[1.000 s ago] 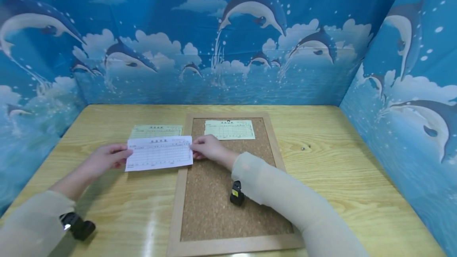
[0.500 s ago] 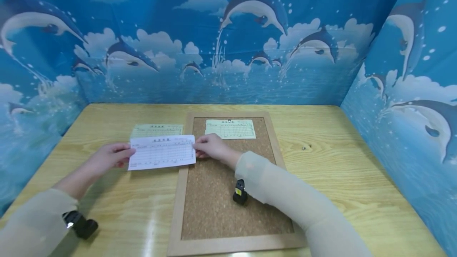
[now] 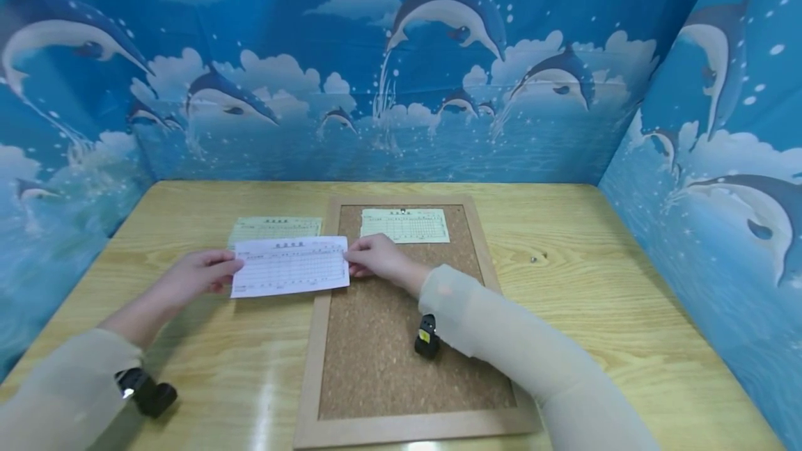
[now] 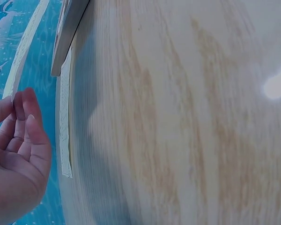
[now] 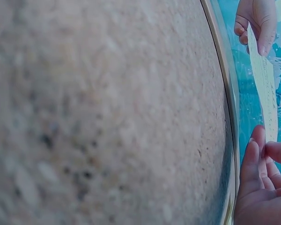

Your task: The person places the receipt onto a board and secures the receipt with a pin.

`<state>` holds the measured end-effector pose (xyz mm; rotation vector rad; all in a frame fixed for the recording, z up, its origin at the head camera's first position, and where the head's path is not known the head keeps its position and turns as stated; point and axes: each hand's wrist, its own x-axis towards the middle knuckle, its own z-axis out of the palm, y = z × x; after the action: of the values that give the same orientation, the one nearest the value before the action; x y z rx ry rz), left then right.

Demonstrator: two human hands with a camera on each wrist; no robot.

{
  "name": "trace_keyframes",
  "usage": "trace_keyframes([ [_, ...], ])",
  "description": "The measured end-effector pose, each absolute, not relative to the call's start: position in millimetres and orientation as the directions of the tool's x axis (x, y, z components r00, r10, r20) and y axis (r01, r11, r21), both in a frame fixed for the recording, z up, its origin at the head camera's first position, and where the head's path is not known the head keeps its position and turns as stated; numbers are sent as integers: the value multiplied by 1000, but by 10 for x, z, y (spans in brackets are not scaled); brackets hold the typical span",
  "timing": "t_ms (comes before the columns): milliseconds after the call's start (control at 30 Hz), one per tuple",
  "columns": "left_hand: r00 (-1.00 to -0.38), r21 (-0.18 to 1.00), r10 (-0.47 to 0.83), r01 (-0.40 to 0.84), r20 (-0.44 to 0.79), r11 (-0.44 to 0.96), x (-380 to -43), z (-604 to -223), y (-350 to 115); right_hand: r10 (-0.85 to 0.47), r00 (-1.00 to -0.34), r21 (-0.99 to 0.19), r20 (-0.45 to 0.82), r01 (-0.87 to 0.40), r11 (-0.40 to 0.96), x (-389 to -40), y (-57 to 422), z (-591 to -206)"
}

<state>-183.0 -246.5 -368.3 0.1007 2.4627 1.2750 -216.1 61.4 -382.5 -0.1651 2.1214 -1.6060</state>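
A white printed form slip (image 3: 291,268) is stretched between both hands, raised above the table and overlapping the board's left frame in the head view. My left hand (image 3: 203,273) pinches its left edge between thumb and fingers; the left wrist view shows that hand (image 4: 21,154) well off the tabletop. At the opposite edge my right hand (image 3: 379,257) pinches the slip, over the cork board (image 3: 407,346). In the right wrist view the slip (image 5: 263,84) runs between the two hands. A pale green form (image 3: 404,225) is fixed by a pin (image 3: 402,211) near the board's top.
Behind the white slip, more pale green forms (image 3: 276,226) lie on the wooden table (image 3: 564,284), partly covered in the head view. Small metallic pins (image 3: 535,259) lie right of the board. A dolphin-printed curtain (image 3: 376,89) encloses the back and sides.
Both hands have shifted slightly to the right with the white slip held between them. The forms, board and pins have stayed in place.
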Motion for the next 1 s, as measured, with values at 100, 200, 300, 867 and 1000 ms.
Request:
trace_keyframes([
  [100,-931,798,223,-107,-291,593,-1830,-3686,-2460,-372,-879,-932,-298,185,311,-2162,626,-3822],
  [200,-931,793,217,-111,-294,599,-1826,-3683,-2453,-379,-877,-932,-296,178,316,-2167,636,-3819],
  [300,-931,790,211,-115,-297,603,-1822,-3677,-2445,-385,-875,-931,-295,172,321,-2169,646,-3813],
  [867,-938,826,221,-106,-268,554,-1820,-3691,-2385,-373,-872,-920,-318,189,344,-2163,705,-3797],
  [1000,-938,826,217,-112,-272,552,-1826,-3695,-2372,-373,-873,-921,-315,185,344,-2163,720,-3807],
])
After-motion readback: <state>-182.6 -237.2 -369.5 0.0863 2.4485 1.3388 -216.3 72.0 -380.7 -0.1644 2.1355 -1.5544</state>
